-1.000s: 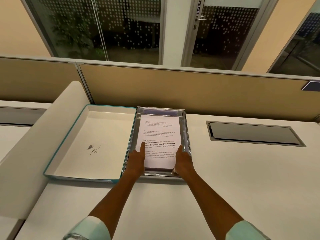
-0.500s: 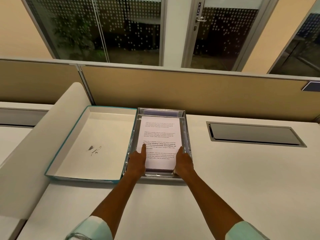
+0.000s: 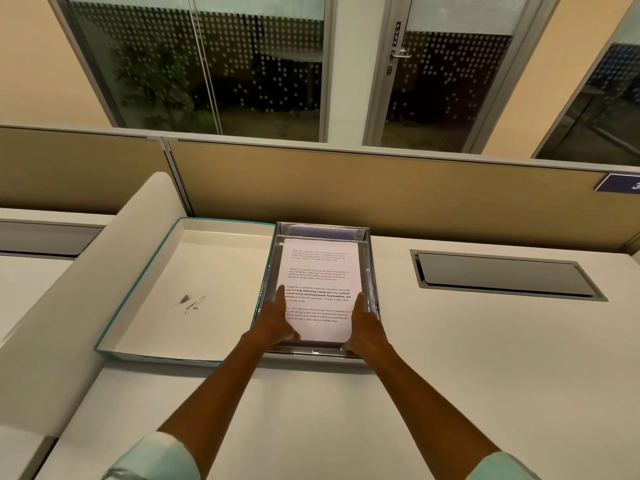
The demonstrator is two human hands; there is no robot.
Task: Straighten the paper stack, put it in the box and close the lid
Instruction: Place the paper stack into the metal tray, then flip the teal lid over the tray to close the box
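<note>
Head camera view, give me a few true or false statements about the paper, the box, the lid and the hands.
1. The white printed paper stack lies inside the shiny silver box. True.
2. The teal-edged white lid covers the box. False: it lies open side up on the desk, left of the box.
3. Both hands rest at the stack's near end, the left hand on its left side and the right hand on its right. True.
4. The top sheet is blank. False: it carries paragraphs of text.
5. The lid's inside is unmarked. False: it shows a dark scribble.
</note>
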